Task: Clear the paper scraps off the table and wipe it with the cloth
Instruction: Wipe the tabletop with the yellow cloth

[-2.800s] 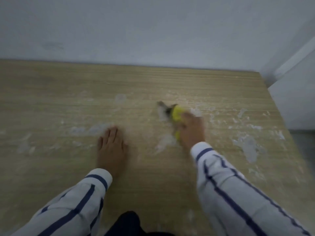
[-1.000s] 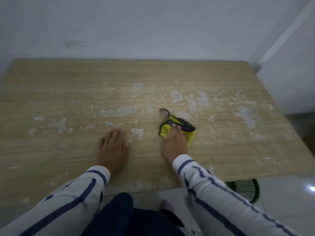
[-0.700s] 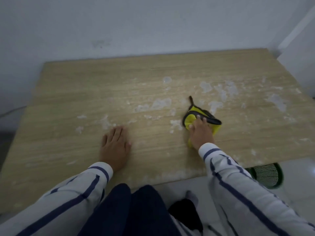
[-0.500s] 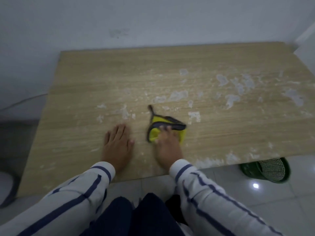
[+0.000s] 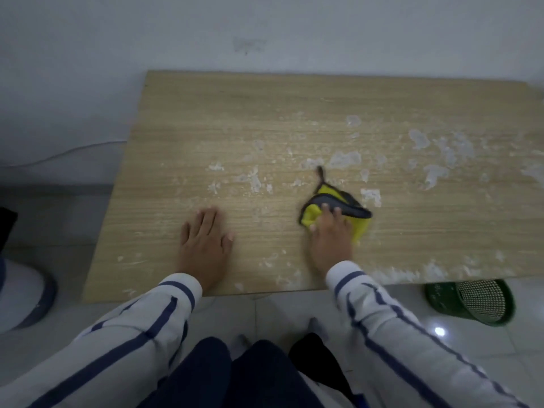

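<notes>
A light wooden table (image 5: 206, 113) stands against a pale wall. White paper scraps (image 5: 344, 159) and smears lie scattered over its middle and right side, with more crumbs (image 5: 397, 272) along the near edge. A yellow cloth with dark trim (image 5: 329, 203) lies bunched near the table's middle front. My right hand (image 5: 331, 237) presses down on the cloth, fingers spread over it. My left hand (image 5: 204, 241) rests flat on the bare wood to the left, palm down, holding nothing.
A green mesh waste basket (image 5: 474, 301) stands on the tiled floor under the table's near right edge. A white and grey rounded object (image 5: 20, 295) sits on the floor at the left. My legs are below the table's near edge.
My right hand swept the cloth to the left and then back right across the table. The view has shifted left and pulled back. My left hand stayed planted.
</notes>
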